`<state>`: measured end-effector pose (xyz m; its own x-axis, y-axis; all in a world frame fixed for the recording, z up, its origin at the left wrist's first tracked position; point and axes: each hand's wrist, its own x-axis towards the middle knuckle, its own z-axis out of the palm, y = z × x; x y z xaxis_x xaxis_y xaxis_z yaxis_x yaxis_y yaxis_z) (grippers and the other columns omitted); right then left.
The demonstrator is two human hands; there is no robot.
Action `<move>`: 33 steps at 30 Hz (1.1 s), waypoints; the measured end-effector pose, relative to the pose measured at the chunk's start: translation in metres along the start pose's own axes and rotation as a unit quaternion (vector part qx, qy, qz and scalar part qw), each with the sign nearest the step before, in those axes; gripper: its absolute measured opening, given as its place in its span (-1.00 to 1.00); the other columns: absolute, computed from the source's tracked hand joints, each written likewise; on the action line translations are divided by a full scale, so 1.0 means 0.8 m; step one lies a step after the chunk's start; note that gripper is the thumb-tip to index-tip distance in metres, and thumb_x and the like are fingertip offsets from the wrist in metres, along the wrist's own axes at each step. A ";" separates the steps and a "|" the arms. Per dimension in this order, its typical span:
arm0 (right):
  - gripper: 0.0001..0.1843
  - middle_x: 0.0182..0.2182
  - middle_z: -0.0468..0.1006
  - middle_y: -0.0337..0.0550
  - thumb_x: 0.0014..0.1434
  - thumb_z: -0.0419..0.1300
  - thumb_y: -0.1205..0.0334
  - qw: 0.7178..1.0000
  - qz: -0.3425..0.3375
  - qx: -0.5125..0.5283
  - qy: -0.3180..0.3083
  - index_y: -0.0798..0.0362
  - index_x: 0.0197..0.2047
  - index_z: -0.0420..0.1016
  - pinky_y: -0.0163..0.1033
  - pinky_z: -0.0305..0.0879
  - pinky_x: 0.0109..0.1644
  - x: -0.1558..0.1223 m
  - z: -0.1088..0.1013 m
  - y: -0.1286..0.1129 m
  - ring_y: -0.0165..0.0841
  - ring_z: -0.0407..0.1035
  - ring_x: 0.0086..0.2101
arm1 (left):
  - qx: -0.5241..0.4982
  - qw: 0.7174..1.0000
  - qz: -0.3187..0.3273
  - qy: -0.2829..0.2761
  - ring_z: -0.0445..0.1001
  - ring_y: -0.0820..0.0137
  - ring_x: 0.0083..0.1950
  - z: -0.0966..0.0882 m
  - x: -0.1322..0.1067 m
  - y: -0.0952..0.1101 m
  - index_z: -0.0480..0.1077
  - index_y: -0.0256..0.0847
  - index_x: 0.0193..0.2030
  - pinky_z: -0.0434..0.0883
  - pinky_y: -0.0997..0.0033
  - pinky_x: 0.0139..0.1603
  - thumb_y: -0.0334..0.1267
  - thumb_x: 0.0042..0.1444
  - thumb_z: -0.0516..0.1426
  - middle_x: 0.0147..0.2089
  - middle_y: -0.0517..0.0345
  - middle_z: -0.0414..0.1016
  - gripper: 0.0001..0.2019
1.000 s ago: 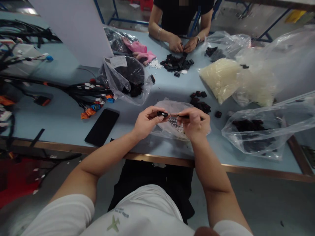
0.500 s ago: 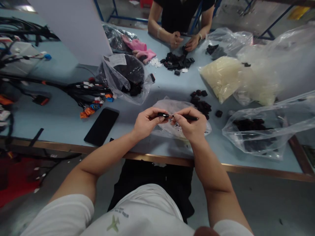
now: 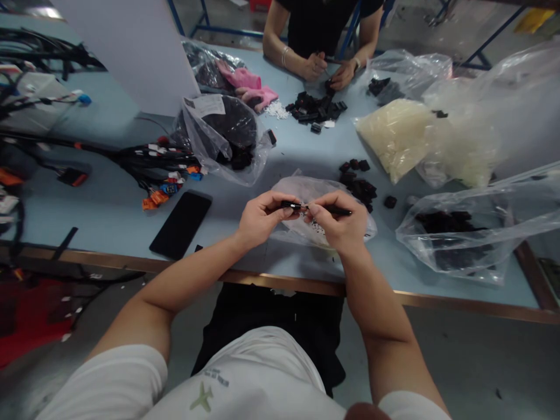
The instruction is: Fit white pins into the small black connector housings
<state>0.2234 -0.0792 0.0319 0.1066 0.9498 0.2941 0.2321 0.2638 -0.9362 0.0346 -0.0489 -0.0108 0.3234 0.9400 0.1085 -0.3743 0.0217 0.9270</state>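
My left hand (image 3: 261, 218) is closed on a small black connector (image 3: 290, 205), pinched between thumb and fingers. My right hand (image 3: 340, 220) grips a slim black-handled tool (image 3: 342, 211), whose thin tip points left and meets or nearly meets the connector's end; the exact contact is too small to tell. Below both hands lies a clear plastic bag (image 3: 286, 234) with small white pieces in it. Just beyond my right hand is a heap of black connectors (image 3: 359, 188).
A black phone (image 3: 181, 225) lies left of my hands, near wire harnesses (image 3: 153, 157). Bags of black parts (image 3: 459, 251) and pale yellow pieces (image 3: 394, 137) stand to the right. Across the table (image 3: 245, 245), a co-worker's hands (image 3: 342, 74) work over more black connectors (image 3: 315, 108).
My hands hold almost the same pose, connector and tool tip together. Across the table, the co-worker's left-side hand has lifted slightly, with a thin tool now showing in it.
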 end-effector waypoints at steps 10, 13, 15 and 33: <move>-0.88 -0.57 0.64 -0.28 0.16 0.38 0.18 1.000 -0.006 -0.011 0.002 -0.03 -0.41 0.61 -0.30 0.41 -0.49 0.000 0.000 -0.003 -0.40 0.51 -0.55 | 0.007 1.000 -0.009 -0.001 0.76 0.22 0.00 -0.001 0.000 -0.002 0.64 -0.20 -0.05 0.75 0.18 0.08 -0.07 0.12 0.50 -0.02 0.03 0.76 -0.64; -0.88 -0.56 0.64 -0.27 0.17 0.38 0.20 1.000 -0.007 -0.013 -0.005 -0.02 -0.41 0.61 -0.31 0.39 -0.49 0.000 -0.001 -0.005 -0.40 0.50 -0.54 | -0.001 1.000 -0.007 -0.004 0.77 0.25 -0.01 -0.001 -0.001 -0.002 0.65 -0.20 -0.06 0.74 0.20 0.08 -0.09 0.13 0.50 -0.03 0.05 0.76 -0.67; -0.87 -0.55 0.64 -0.27 0.17 0.38 0.20 1.000 -0.006 -0.012 -0.013 -0.02 -0.41 0.61 -0.31 0.37 -0.50 0.000 -0.002 -0.005 -0.40 0.49 -0.54 | -0.003 1.000 -0.011 -0.001 0.76 0.24 -0.01 0.000 -0.001 -0.003 0.65 -0.20 -0.06 0.74 0.20 0.08 -0.08 0.12 0.50 -0.03 0.04 0.76 -0.67; -0.89 -0.48 0.65 -0.24 0.21 0.33 0.23 0.993 -0.045 -0.103 -0.019 -0.03 -0.38 0.62 -0.27 0.39 -0.42 -0.008 0.001 0.000 -0.38 0.50 -0.46 | 0.042 0.999 -0.003 0.008 0.77 0.23 -0.09 0.003 -0.004 -0.003 0.66 -0.21 -0.08 0.75 0.17 0.07 -0.02 0.11 0.49 -0.07 0.02 0.77 -0.64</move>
<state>0.2223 -0.0851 0.0299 0.0413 0.9306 0.3636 0.4330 0.3113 -0.8459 0.0364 -0.0524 -0.0126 0.3109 0.9453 0.0987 -0.2978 -0.0017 0.9546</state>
